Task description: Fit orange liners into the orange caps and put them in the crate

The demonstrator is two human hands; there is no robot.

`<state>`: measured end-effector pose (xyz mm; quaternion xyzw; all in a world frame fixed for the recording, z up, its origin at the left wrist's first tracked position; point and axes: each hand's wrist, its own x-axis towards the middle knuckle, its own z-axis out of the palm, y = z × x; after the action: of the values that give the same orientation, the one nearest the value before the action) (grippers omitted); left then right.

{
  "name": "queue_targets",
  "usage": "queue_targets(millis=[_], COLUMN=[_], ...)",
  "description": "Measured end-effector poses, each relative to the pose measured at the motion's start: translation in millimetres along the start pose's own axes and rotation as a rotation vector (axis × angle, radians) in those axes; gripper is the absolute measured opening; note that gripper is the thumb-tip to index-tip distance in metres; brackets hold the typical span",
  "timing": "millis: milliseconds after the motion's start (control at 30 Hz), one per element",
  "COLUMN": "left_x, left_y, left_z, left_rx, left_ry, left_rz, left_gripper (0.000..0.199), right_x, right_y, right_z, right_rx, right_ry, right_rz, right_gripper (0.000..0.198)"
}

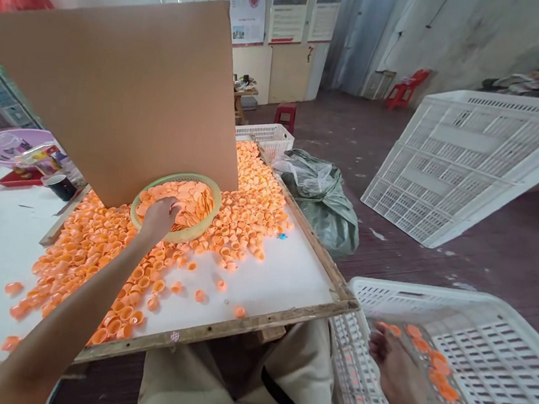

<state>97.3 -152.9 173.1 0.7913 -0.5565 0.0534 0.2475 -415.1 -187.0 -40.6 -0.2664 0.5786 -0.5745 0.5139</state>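
Note:
My left hand [161, 215] reaches into a round green-rimmed basket [214, 218] heaped with flat orange discs [193, 200]. Its fingers are curled down onto the discs and the tips are hidden, so what they grip does not show. Many small orange cups [128, 276] lie loose on the white table around the basket. At the lower right, my right hand [391, 357] hangs inside a white plastic crate [436, 293], fingers curled. Orange pieces [439, 365] lie spread on the crate's bottom. One is right by the right fingertips; whether it is held I cannot tell.
A large cardboard sheet [129, 97] stands upright behind the basket. Wooden strips [294, 314] edge the table. Beyond its right side are a green sack [329, 203] and tall white crates [454, 160]. A dark cup [60, 186] and purple basin [3, 144] sit at left.

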Motion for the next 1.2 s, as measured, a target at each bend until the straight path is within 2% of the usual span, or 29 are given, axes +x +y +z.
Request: queue_targets(millis=[67, 133, 200, 267, 333, 433, 533, 633, 733, 833, 1067, 1200], left_x=[-24, -58, -94, -125, -143, -146, -137, -132, -133, -136, -136, -134], left_y=[31, 63, 90, 105, 105, 84, 57, 45, 48, 55, 53, 52], left_z=[6, 25, 52, 77, 94, 100, 99, 108, 124, 138, 145, 150], left_rx=[-0.161, -0.317, -0.437, -0.561, -0.625, -0.531, -0.243, -0.108, -0.212, -0.359, -0.667, -0.737], left_ry=[0.028, -0.145, -0.360, -0.519, -0.581, -0.568, -0.483, -0.505, -0.564, -0.594, -0.704, -0.707], left_rz=[-0.003, 0.061, 0.099, 0.070, 0.044, 0.038, 0.014, 0.023, 0.035, -0.029, -0.155, -0.238], left_gripper=[0.020, 0.017, 0.014, 0.019, 0.021, 0.027, 0.035, 0.025, 0.016, 0.014, 0.018, 0.024], right_x=[-26, -57, -86, -108, -117, -111, -98, -92, -91, -91, -90, -88], right_y=[-11, -21, -26, -24, -16, -1, 14, 24, 30, 35, 40, 39], right_z=[37, 81, 124, 158, 179, 187, 184, 189, 201, 212, 217, 215], right_rx=[-0.029, -0.112, -0.194, -0.248, -0.285, -0.346, -0.367, -0.344, -0.404, -0.524, -0.741, -0.761], right_ry=[-0.078, -0.294, -0.587, -0.801, -0.909, -0.908, -0.881, -0.897, -0.914, -0.920, -0.929, -0.937], right_rz=[-0.028, -0.089, -0.105, -0.109, -0.105, -0.064, -0.020, 0.007, 0.017, -0.020, -0.313, -0.256], right_gripper=[0.044, 0.046, 0.045, 0.042, 0.034, 0.027, 0.027, 0.023, 0.016, 0.013, 0.005, 0.004])
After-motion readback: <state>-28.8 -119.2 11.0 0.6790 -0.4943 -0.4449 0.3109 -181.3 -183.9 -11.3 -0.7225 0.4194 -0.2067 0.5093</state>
